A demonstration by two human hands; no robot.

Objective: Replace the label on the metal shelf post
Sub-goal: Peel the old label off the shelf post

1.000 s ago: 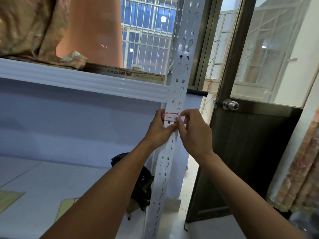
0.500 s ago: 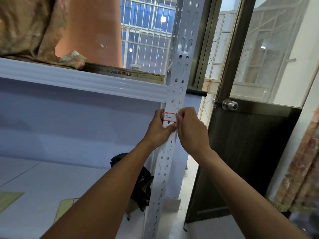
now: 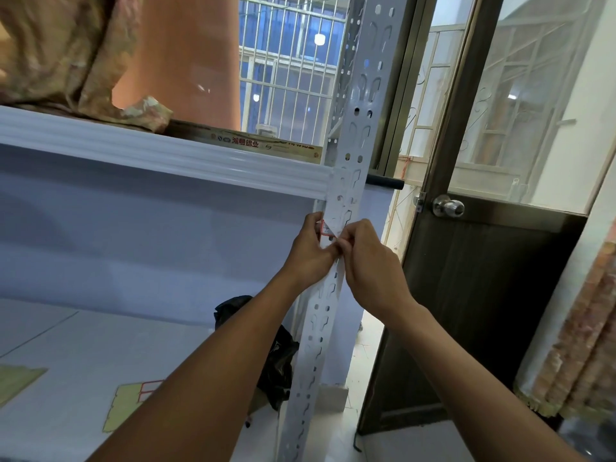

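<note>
since the earlier frame the right hand (image 3: 366, 261) has been lowered slightly, its narrow grip pinched on the lower corner of the red-edged label (image 3: 325, 228), which is seen at the left edge of the shelf post (image 3: 353, 155), just under the shelf rail (image 3: 166, 161), where the post is gripped by the left hand (image 3: 308, 250).

I'm stretching both arms forward, my left hand (image 3: 308, 250) and right hand (image 3: 368, 261) pinching a small red-bordered white label (image 3: 326, 228).

Label (image 3: 326, 229) white w/ red border; post (image 3: 360, 145) lt grey, perforated
</note>
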